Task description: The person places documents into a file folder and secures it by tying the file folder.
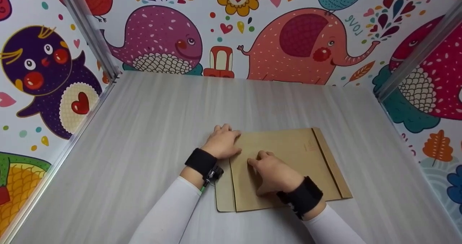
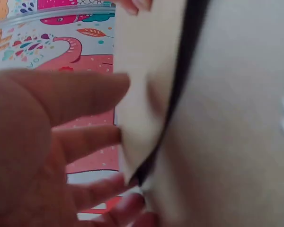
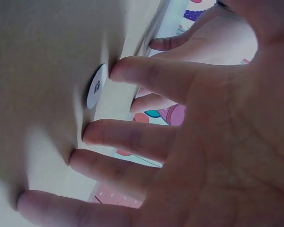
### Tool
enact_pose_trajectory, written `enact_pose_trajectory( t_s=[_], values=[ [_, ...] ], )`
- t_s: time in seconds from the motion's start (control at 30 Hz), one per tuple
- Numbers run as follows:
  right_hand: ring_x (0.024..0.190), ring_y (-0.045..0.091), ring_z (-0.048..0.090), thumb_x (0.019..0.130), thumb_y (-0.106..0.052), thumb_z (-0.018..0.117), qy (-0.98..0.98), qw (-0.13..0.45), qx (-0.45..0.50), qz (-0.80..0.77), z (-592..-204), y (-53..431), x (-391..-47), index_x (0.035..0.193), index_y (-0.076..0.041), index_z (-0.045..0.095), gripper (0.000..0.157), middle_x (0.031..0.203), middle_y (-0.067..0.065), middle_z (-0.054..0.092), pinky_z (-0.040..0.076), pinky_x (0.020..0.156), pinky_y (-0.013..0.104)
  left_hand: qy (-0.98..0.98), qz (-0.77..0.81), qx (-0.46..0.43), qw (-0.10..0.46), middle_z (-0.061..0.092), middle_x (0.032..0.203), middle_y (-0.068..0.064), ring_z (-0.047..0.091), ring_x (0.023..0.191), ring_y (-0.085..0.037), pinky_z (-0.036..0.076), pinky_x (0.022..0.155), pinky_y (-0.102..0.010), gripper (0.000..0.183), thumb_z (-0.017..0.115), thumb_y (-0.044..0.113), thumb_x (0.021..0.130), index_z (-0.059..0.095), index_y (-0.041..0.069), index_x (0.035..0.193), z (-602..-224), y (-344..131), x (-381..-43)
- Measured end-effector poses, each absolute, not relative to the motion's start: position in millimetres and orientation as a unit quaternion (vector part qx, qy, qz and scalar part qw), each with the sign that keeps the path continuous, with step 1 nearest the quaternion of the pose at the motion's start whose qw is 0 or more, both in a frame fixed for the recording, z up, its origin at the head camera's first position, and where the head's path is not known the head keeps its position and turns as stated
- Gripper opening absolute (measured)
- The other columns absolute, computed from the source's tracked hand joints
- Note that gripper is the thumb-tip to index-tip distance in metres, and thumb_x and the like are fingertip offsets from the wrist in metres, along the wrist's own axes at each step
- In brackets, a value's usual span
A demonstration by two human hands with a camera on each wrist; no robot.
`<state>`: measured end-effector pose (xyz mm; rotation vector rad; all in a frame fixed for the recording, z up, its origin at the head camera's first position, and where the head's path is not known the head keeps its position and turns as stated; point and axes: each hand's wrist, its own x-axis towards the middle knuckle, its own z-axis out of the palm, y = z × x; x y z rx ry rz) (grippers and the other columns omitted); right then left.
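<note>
A brown kraft-paper document envelope (image 1: 285,146) lies flat on the table, with a folded strip along its right side and a flap (image 1: 225,197) along its left. My left hand (image 1: 222,143) is at the upper left edge, its thumb (image 2: 92,92) and fingers fairly straight against the flap's border. Over the envelope's left half, my right hand (image 1: 276,173) presses with spread fingertips. Beside those fingertips in the right wrist view sits a small white round button (image 3: 97,86) with a dark mark. The head view shows no button; the right hand may cover it.
The pale wood-grain table (image 1: 162,121) extends around the envelope. Printed cartoon panels (image 1: 158,42) stand along the back and both sides, with metal posts (image 1: 92,31) at the corners. Black straps (image 1: 201,161) with cameras circle the wrists.
</note>
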<state>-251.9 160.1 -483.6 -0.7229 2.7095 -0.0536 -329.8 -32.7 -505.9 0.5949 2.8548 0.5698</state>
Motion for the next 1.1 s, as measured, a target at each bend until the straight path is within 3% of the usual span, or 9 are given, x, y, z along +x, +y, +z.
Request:
enact_pose_trajectory(
  t_s=[0.13,0.23,0.33,0.5,0.63,0.83,0.97,1.1],
  values=[
    [0.124,0.04,0.059,0.068,-0.025,0.097,0.953,0.17,-0.251,-0.019,-482.7,159.4,-250.9,0.146,-0.01,0.061,0.087,0.126,0.02,0.06,0.057,0.1,0.05,0.96,0.143,0.218,0.105,0.048,0.161,-0.019,0.045,0.141,-0.045,0.046,0.111,-0.059,0.065,0.066,0.044,0.103,0.05,0.018,0.16,-503.0,-22.2,-321.6],
    [0.126,0.041,0.058,0.068,-0.024,0.097,0.952,0.169,-0.253,-0.019,-482.4,159.1,-250.8,0.149,-0.008,0.059,0.091,0.127,0.02,0.06,0.056,0.102,0.05,0.949,0.147,0.242,0.137,0.027,0.176,-0.015,0.023,0.16,-0.049,0.031,0.123,-0.069,0.067,0.06,0.048,0.105,0.043,0.02,0.164,-502.4,-16.9,-317.4],
    [0.129,0.042,0.057,0.069,-0.025,0.097,0.952,0.167,-0.255,-0.018,-482.3,158.9,-250.8,0.153,-0.009,0.056,0.095,0.129,0.021,0.06,0.055,0.104,0.05,0.94,0.161,0.252,0.163,0.016,0.179,-0.011,0.009,0.165,-0.045,0.019,0.128,-0.069,0.068,0.058,0.048,0.106,0.039,0.021,0.166,-503.4,-16.4,-316.2],
    [0.13,0.044,0.056,0.068,-0.025,0.096,0.952,0.169,-0.254,-0.021,-482.4,159.2,-250.0,0.155,-0.01,0.055,0.097,0.129,0.022,0.06,0.055,0.104,0.051,0.938,0.161,0.253,0.172,0.017,0.179,-0.007,0.01,0.166,-0.04,0.014,0.129,-0.069,0.073,0.058,0.047,0.106,0.031,0.021,0.169,-507.1,-19.0,-318.0],
    [0.126,0.044,0.058,0.068,-0.025,0.096,0.951,0.163,-0.261,-0.018,-482.9,159.1,-249.6,0.151,-0.008,0.058,0.092,0.128,0.023,0.061,0.056,0.103,0.051,0.942,0.17,0.248,0.15,0.026,0.177,-0.011,0.019,0.164,-0.042,0.019,0.127,-0.071,0.069,0.058,0.045,0.107,0.036,0.018,0.167,-509.4,-17.4,-320.2],
    [0.113,0.039,0.063,0.066,-0.026,0.096,0.948,0.13,-0.291,0.011,-484.1,155.4,-248.3,0.137,-0.007,0.066,0.08,0.115,0.018,0.063,0.059,0.094,0.047,0.95,0.209,0.228,0.04,0.061,0.145,-0.016,0.056,0.133,-0.037,0.05,0.108,-0.054,0.053,0.068,0.032,0.103,0.058,0.009,0.15,-508.6,-16.1,-324.7],
    [0.111,0.037,0.063,0.068,-0.026,0.095,0.944,0.135,-0.299,0.017,-483.4,149.8,-244.5,0.129,-0.009,0.067,0.07,0.113,0.016,0.062,0.059,0.091,0.045,0.949,0.221,0.226,-0.001,0.071,0.13,-0.013,0.065,0.12,-0.035,0.056,0.099,-0.049,0.039,0.075,0.021,0.098,0.07,0.008,0.135,-505.0,-18.3,-326.5],
    [0.107,0.035,0.063,0.069,-0.025,0.092,0.943,0.136,-0.302,0.027,-482.5,145.7,-241.0,0.123,-0.009,0.066,0.062,0.112,0.016,0.062,0.059,0.088,0.043,0.943,0.223,0.247,0.005,0.075,0.123,-0.012,0.07,0.115,-0.033,0.058,0.098,-0.047,0.028,0.073,0.01,0.097,0.073,0.006,0.125,-502.5,-19.4,-327.9]
  ],
)
